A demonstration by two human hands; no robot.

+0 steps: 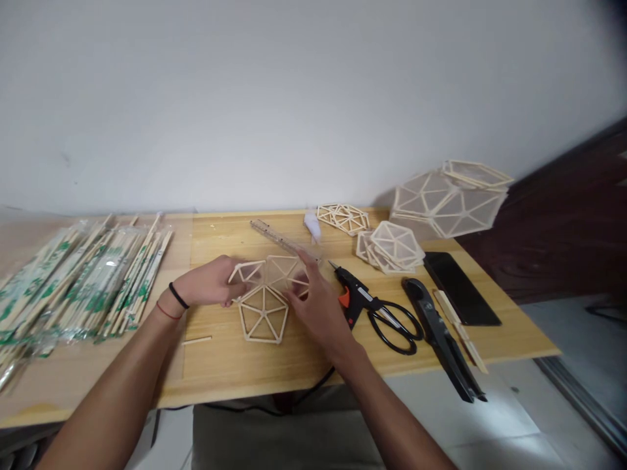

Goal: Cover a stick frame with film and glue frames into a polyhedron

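Note:
A wooden stick frame point(263, 316) made of joined pentagon panels divided into triangles stands in front of me on the table. My left hand point(214, 281) pinches the edge of its upper left panel. On the opposite side, my right hand point(317, 305) grips the upper right panel, the index finger stretched upward and the thumb at the edge. The front panel lies between both hands, its spokes meeting in the middle. Just behind the frame lies a clear ruler point(279, 238), close to my right fingertip. A glue gun point(353, 294) rests right of my right hand.
Black-handled scissors point(394, 326), a long black tool point(438, 339), split sticks point(460, 329) and a dark phone point(460, 288) lie at right. Behind are stacked pentagon panels point(392, 247) and a larger stick structure point(448, 202). Wrapped chopsticks point(98, 274) cover the left. A loose stick point(197, 340) lies nearer.

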